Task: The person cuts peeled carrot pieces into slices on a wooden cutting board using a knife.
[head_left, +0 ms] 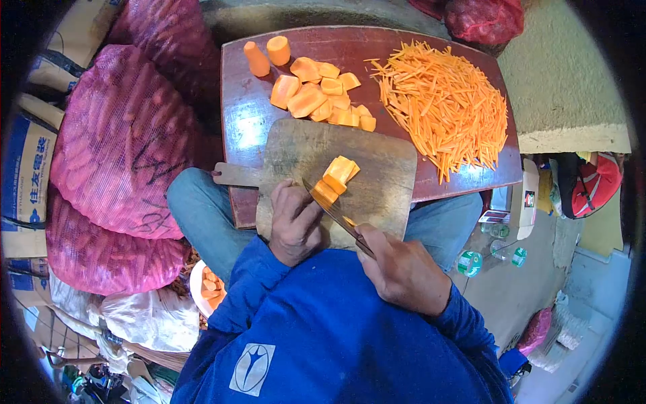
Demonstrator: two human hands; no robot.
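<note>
My right hand [400, 269] is wrapped round the handle of a knife [334, 212], whose blade slants up and left across the wooden cutting board [383, 161]. Cut carrot pieces [334, 180] lie against the far side of the blade, and a small orange sliver [349, 221] shows near its middle. Beside the blade's tip, my left hand [295, 222] is closed with curled fingers over the board; whatever is under them is hidden. The board rests at the near side of a dark red table [249, 101], its handle pointing left.
Carrot chunks [316, 91] sit behind the board, and a heap of carrot strips [444, 108] covers the table's right. Pink mesh sacks of carrots [121, 141] crowd the left. A white bowl with carrot pieces [210, 288] is low left; green-labelled containers [470, 263] stand right.
</note>
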